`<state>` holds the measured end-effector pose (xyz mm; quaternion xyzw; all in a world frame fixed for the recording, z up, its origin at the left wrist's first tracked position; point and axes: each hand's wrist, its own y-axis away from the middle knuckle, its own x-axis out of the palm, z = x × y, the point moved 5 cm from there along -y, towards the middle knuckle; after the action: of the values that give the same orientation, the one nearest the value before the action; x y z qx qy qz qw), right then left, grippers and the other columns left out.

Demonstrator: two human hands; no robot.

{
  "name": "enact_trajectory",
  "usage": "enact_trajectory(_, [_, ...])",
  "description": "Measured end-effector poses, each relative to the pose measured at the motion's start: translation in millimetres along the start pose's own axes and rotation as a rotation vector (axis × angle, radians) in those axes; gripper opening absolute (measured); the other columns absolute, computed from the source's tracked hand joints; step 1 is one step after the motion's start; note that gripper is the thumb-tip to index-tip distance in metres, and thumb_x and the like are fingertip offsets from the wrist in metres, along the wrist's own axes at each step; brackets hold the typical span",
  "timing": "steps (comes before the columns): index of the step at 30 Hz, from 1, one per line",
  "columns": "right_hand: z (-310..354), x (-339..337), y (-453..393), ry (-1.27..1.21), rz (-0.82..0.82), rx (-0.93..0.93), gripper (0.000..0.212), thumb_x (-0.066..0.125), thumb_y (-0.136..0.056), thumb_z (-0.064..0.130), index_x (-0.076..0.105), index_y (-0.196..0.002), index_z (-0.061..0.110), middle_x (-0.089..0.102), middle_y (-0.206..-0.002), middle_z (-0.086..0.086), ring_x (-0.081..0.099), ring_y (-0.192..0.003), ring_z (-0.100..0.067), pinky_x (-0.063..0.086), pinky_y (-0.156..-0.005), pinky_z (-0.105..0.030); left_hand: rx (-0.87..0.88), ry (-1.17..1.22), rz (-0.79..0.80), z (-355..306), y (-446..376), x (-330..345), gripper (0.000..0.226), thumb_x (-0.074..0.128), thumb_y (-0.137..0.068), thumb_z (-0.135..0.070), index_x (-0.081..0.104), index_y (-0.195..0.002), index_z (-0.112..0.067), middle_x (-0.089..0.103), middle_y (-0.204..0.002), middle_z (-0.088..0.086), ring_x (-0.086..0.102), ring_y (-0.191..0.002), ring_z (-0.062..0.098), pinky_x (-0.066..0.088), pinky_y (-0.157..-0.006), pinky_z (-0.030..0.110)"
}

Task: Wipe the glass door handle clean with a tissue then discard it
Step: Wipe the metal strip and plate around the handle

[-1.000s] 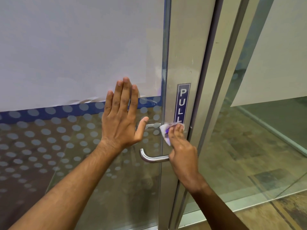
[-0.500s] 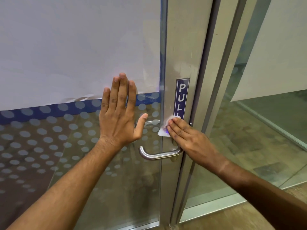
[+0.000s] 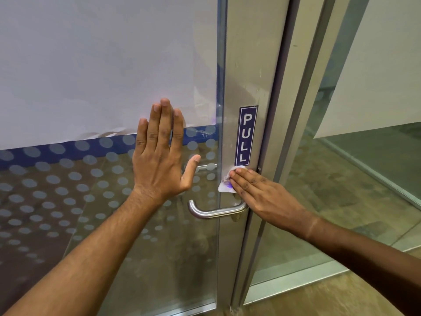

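Note:
A brushed steel lever handle [image 3: 211, 212] sticks out from the metal stile of a glass door [image 3: 109, 213]. My left hand [image 3: 159, 156] lies flat on the glass, fingers together and pointing up, thumb out, holding nothing. My right hand [image 3: 262, 192] presses a crumpled white tissue [image 3: 225, 184] flat against the stile just above the handle's base and below a blue PULL sticker [image 3: 246, 135]. The fingers cover most of the tissue.
The metal door stile [image 3: 248, 65] and a grey frame post [image 3: 303, 110] run top to bottom. White paper covers the upper glass; a dotted film covers the lower part. To the right, another glass panel [image 3: 341, 179] shows a tiled floor.
My right hand has turned from upright to lying flat, reaching in from the right, and the tissue has stayed above the handle base. The left hand has stayed put on the glass.

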<state>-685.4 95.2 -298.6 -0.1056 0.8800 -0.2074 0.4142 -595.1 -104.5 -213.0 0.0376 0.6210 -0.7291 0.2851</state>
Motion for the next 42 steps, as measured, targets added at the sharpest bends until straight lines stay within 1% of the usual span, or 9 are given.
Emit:
enact_trajectory(2, [-1,-1,2,-0.024,0.009,0.055,0.049,0.026,-0.099,0.005,0.032,-0.146,-0.004,0.039,-0.151,-0.021,0.035,-0.142,-0.033,0.028,-0.116,-0.045,-0.005,-0.001,0.003,0,0,0,0.095,0.047,-0.091,-0.057,0.009,-0.157,0.0,0.008,-0.161,0.026,-0.015,-0.153,0.025,-0.007,-0.125,0.043])
enact_trajectory(7, [-8,-6,-20,-0.044,-0.045,0.196,0.053,0.03,-0.099,0.008,0.022,-0.15,-0.006,0.016,-0.156,-0.024,0.016,-0.147,-0.036,0.019,-0.12,-0.046,-0.004,-0.006,0.007,-1,0,0,0.095,0.046,-0.092,-0.058,0.012,-0.156,0.002,0.009,-0.16,0.027,-0.016,-0.153,0.025,-0.008,-0.125,0.043])
enact_trajectory(12, [0,0,-10,-0.073,0.008,0.078,0.05,0.03,-0.099,0.007,0.032,-0.147,-0.005,0.033,-0.154,-0.023,0.027,-0.145,-0.035,0.026,-0.119,-0.046,-0.01,-0.001,0.008,-1,0,-1,0.094,0.044,-0.092,-0.058,0.011,-0.157,0.002,0.01,-0.16,0.028,-0.016,-0.153,0.025,-0.007,-0.125,0.043])
enact_trajectory(15, [-2,-2,-4,-0.073,-0.007,0.109,0.049,0.028,-0.097,0.009,0.04,-0.144,-0.001,0.041,-0.15,-0.018,0.034,-0.142,-0.029,0.027,-0.117,-0.046,-0.011,0.003,0.009,-1,0,-1,0.094,0.044,-0.092,-0.058,0.011,-0.157,0.002,0.01,-0.16,0.028,-0.016,-0.153,0.025,-0.007,-0.125,0.043])
enact_trajectory(21, [-11,-7,-26,-0.076,-0.078,0.229,0.054,0.03,-0.1,0.012,0.017,-0.151,-0.002,0.017,-0.157,-0.021,0.016,-0.147,-0.032,0.017,-0.119,-0.046,-0.01,-0.007,0.015,-1,-1,-1,0.094,0.045,-0.092,-0.058,0.01,-0.156,0.002,0.008,-0.159,0.027,-0.018,-0.152,0.024,-0.009,-0.125,0.042])
enact_trajectory(30, [-3,-7,-2,-0.052,-0.02,0.012,0.044,0.042,-0.096,0.008,0.049,-0.139,0.001,0.049,-0.145,-0.017,0.044,-0.137,-0.029,0.039,-0.112,-0.043,-0.012,-0.003,0.012,-1,-1,-1,0.095,0.045,-0.092,-0.058,0.009,-0.157,0.001,0.008,-0.161,0.027,-0.016,-0.153,0.025,-0.008,-0.125,0.042])
enact_trajectory(36, [-11,-42,-7,-0.275,-0.226,0.253,0.036,0.049,-0.089,0.005,0.068,-0.118,-0.004,0.065,-0.124,-0.02,0.064,-0.115,-0.032,0.055,-0.094,-0.044,-0.009,0.0,0.023,-1,-1,-3,0.095,0.045,-0.092,-0.057,0.006,-0.158,0.0,0.009,-0.162,0.027,-0.014,-0.153,0.027,-0.007,-0.125,0.043])
enact_trajectory(38, [-18,-56,-4,-0.383,-0.334,0.377,0.037,0.053,-0.08,-0.005,0.069,-0.114,-0.006,0.068,-0.118,-0.021,0.067,-0.11,-0.032,0.057,-0.091,-0.044,-0.007,0.005,0.031,-2,-1,-5,0.095,0.045,-0.092,-0.056,0.006,-0.158,0.0,0.009,-0.162,0.027,-0.014,-0.153,0.027,-0.006,-0.125,0.044])
enact_trajectory(42, [-39,-75,4,-0.573,-0.572,0.716,0.042,0.051,-0.076,-0.018,0.07,-0.112,-0.005,0.071,-0.109,-0.016,0.067,-0.102,-0.021,0.051,-0.096,-0.026,-0.006,0.029,0.067,-6,2,-11,0.097,0.052,-0.089,-0.051,0.008,-0.157,0.002,0.009,-0.162,0.028,-0.013,-0.153,0.027,-0.006,-0.126,0.043])
